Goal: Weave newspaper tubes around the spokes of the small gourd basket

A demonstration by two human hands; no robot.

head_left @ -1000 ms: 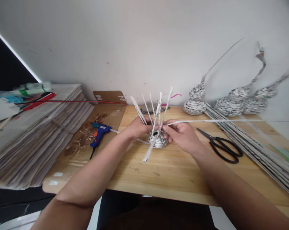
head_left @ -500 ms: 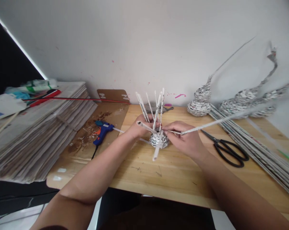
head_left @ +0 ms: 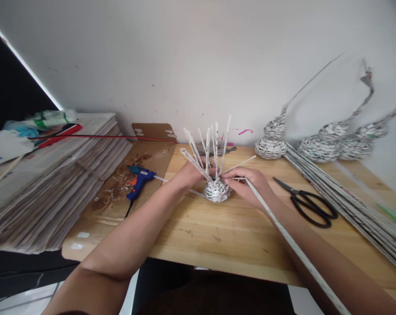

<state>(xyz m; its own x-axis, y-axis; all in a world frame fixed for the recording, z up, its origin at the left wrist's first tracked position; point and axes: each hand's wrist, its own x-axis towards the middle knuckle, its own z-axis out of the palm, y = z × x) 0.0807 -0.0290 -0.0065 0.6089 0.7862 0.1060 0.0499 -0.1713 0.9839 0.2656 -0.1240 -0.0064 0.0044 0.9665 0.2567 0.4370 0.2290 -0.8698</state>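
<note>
A small round basket woven from rolled newspaper [head_left: 217, 191] stands on the wooden table, with several paper stakes [head_left: 207, 151] rising and fanning out from its rim. My left hand [head_left: 197, 173] is closed at its back left, holding the basket by the stakes; most of its fingers are hidden behind them. On the right side, my right hand [head_left: 247, 181] pinches a long paper tube [head_left: 283, 232] close to the rim. From that pinch the tube bends down over my right forearm toward the bottom edge of the view.
Black-handled scissors [head_left: 312, 205] and a bundle of paper tubes [head_left: 342, 205] lie to the right. Finished woven gourd shapes [head_left: 270, 138] stand by the wall. Left are a blue glue gun [head_left: 140, 181] on cardboard [head_left: 96, 223] and a tall newspaper stack [head_left: 50, 188].
The long tube in my right hand has swung from pointing up right to hanging down right across my forearm. A front stake that stuck out toward me no longer does.
</note>
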